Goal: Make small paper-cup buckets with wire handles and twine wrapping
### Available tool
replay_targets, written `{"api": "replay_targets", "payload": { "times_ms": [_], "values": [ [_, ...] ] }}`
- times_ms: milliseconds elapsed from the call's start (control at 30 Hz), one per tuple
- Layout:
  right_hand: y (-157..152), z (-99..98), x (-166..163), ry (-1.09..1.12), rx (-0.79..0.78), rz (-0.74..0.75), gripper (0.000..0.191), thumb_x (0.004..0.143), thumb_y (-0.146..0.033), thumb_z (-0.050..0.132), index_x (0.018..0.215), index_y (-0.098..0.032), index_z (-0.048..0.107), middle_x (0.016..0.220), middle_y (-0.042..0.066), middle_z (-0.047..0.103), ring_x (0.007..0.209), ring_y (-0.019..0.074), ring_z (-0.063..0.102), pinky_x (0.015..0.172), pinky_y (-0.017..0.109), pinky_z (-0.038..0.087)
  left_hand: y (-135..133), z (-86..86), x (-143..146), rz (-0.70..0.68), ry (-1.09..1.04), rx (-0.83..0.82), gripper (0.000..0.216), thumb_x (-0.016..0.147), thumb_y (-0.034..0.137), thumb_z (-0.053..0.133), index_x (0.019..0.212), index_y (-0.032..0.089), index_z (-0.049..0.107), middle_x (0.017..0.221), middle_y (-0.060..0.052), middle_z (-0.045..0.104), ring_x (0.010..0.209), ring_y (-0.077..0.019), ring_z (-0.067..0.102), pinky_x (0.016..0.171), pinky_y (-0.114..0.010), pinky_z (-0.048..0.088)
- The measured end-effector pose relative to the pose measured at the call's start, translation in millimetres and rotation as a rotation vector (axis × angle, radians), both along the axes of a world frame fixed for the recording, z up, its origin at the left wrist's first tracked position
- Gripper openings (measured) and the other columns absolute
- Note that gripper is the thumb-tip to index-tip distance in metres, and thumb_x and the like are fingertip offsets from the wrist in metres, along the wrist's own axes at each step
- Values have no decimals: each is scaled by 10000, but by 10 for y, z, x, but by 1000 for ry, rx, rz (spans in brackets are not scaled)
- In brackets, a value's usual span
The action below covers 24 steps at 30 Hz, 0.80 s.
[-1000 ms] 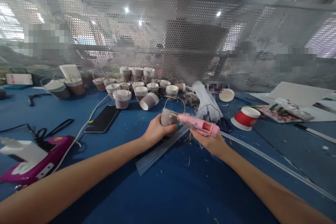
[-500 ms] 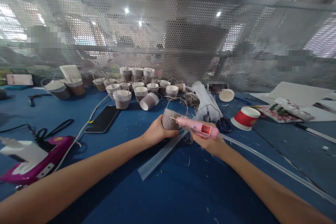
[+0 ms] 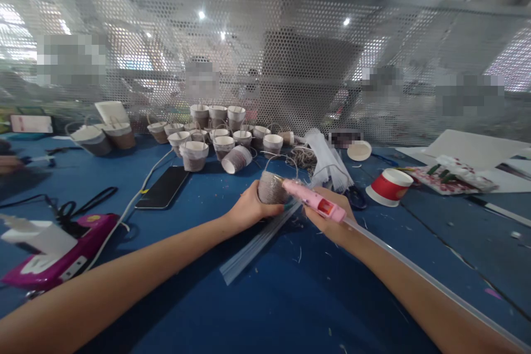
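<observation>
My left hand (image 3: 249, 207) is wrapped round a small twine-covered cup (image 3: 271, 188) with a thin looped handle, holding it tilted above the blue table. In my right hand (image 3: 332, 218) is a pink hot glue gun (image 3: 314, 201), its nozzle at the upper right side of the cup. A long clear glue stick (image 3: 398, 259) runs out of the gun's back end over my right forearm. Beneath the cup lies a bundle of clear glue sticks (image 3: 257, 246). Just behind it sits a tangle of twine (image 3: 304, 159) beside strips of white lace (image 3: 324, 157).
Several small handled cups (image 3: 224, 146) crowd the back of the table. A black phone (image 3: 162, 188) and purple power strip (image 3: 89, 238) lie left. Another person's hand (image 3: 10, 164) shows at the left edge. A red-and-white paper cup (image 3: 389, 187) and scissors (image 3: 355, 197) are right.
The glue gun has tilted, its nozzle rising and its back end dropping along the cup's side. The cup has turned slightly. Another person's hand has come in at the far left.
</observation>
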State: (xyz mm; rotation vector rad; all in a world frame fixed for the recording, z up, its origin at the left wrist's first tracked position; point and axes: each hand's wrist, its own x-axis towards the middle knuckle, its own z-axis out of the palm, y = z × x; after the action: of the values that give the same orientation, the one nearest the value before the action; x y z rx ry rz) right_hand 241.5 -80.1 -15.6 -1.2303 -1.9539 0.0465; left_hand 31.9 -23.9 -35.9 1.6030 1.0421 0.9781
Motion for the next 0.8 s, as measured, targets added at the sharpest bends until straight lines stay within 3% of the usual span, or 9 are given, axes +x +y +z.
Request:
{"api": "replay_targets", "payload": {
  "times_ms": [267, 500, 800],
  "values": [
    [26, -45, 13, -98, 104, 112, 176, 736, -223, 522, 638, -218, 376, 584, -40, 471, 489, 94, 446, 479, 222, 338, -16, 11, 12, -18, 0, -23, 625, 580, 367, 792, 1116, 169, 540, 876, -46, 649, 658, -165, 606, 610, -329, 534],
    [-22, -13, -4, 13, 46, -12, 145, 772, -229, 507, 645, -225, 439, 610, -11, 524, 562, 133, 517, 540, 249, 409, -5, -14, 6, 1, -6, 3, 681, 563, 368, 808, 1149, 162, 530, 914, -75, 649, 715, -196, 619, 628, -349, 535],
    [-10, 13, -16, -2, 70, -72, 148, 713, -189, 503, 589, -223, 431, 533, -28, 470, 482, 117, 452, 476, 243, 371, 0, -17, 11, -12, -50, -33, 667, 546, 358, 812, 1122, 168, 535, 872, -61, 646, 706, -199, 615, 641, -363, 530]
  ]
}}
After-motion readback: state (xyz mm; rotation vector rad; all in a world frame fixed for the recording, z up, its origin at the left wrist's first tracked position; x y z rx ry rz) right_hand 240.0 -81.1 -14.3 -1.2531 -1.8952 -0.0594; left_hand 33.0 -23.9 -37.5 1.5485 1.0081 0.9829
